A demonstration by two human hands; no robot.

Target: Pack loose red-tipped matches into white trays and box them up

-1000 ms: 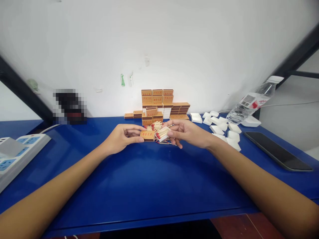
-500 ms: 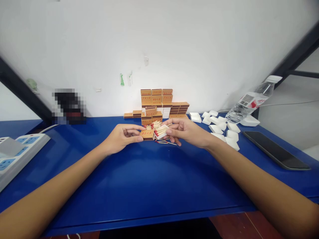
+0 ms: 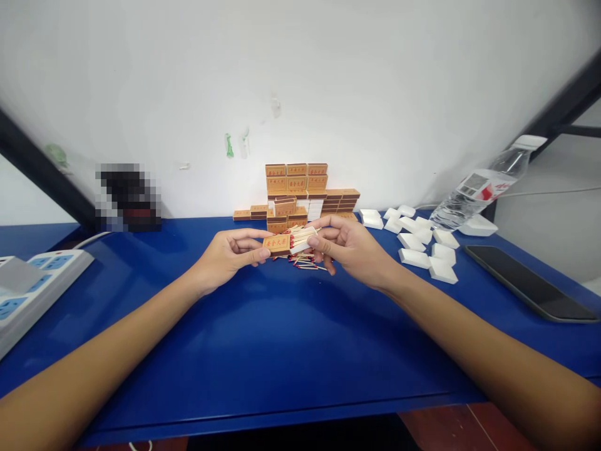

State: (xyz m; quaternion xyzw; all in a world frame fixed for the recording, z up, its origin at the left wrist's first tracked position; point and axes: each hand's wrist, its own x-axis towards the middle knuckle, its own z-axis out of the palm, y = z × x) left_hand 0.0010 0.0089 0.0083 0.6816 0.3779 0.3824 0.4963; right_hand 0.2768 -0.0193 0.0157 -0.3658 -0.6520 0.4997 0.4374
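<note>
My left hand (image 3: 235, 255) pinches an orange matchbox sleeve (image 3: 277, 243) between thumb and fingers, just above the blue table. In my right hand (image 3: 345, 247) is a white matchbox tray (image 3: 303, 246) filled with red-tipped matches. The tray's left end meets the right opening of the sleeve; whether it is inside cannot be made out. Below and behind the hands lies a heap of loose matches (image 3: 310, 265). Stacked matchboxes (image 3: 297, 183) stand against the wall behind them, some lying flat and some on edge.
Several empty white trays (image 3: 413, 242) lie at the right, near a tilted water bottle (image 3: 481, 188) and a black phone (image 3: 528, 283). A white power strip (image 3: 51, 285) sits at the left on the blue table (image 3: 282, 363). A blurred dark object (image 3: 129, 197) is at the back left.
The tray of matches has come up against the sleeve's open end and now lines up with it. Both hands have risen slightly. The view has shifted a little.
</note>
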